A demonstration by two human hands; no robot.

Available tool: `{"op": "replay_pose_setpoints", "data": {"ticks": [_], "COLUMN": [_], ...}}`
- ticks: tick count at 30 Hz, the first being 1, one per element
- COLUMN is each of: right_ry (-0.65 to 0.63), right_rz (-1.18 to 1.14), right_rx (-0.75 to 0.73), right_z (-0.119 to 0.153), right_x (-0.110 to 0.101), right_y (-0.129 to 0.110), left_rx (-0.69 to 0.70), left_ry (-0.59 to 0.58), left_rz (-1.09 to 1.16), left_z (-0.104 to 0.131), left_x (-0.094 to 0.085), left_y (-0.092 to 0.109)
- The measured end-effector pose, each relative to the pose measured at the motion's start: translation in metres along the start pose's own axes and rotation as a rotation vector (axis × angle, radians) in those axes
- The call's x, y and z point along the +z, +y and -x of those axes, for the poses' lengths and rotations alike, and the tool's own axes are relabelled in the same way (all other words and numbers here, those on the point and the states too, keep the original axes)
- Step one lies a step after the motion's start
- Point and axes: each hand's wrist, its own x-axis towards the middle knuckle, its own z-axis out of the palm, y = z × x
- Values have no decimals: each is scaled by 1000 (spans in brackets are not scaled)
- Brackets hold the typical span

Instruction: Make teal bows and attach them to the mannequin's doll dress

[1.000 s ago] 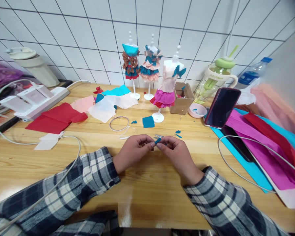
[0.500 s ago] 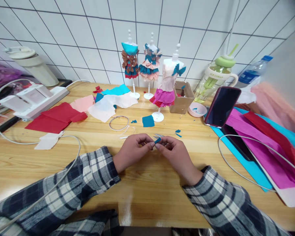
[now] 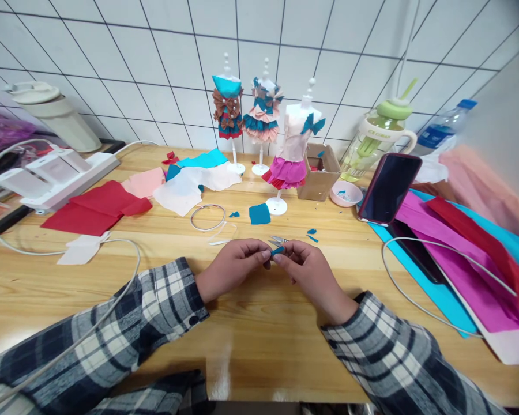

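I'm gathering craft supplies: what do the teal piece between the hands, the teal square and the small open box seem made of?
Teal piece: perhaps crepe paper or thin cloth, matte; it looks folded and shows no shine.
Teal square: likely the same, equally dull and similar in colour.
Open box: apparently cardboard, matte, with plain brown, stiff-looking walls.

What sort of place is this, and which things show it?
Likely a handicraft workspace, though I cannot tell if home or studio. Three clothed miniature dress forms stand on the wooden table, coloured sheets lie on both sides, and scissors show just beyond the held teal piece.
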Motion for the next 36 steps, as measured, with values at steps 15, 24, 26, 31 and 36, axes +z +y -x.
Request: {"op": "replay_pose_setpoints", "data": {"ticks": [15,24,26,31,36], "right_ry": [-7,-70,-89,-91,-149], "right_rz": [40,-56,-35,4,14], "right_rx": [-49,-50,-38,-34,-42], "right_z": [-1,0,0,0,0], "right_x": [-3,-6,-7,-8,-11], "right_y": [-2,-3,-3,-3,-1], "left_rx": [20,27,22,0,-78], "left_ry": [32,-22,-36,-86,-157], "left_rz": [-166,-31,-10,67,236], "left_z": [4,4,4,4,4], "left_x": [-1,-1,-2,-2,-4], "left_y": [5,6,6,7,2]}}
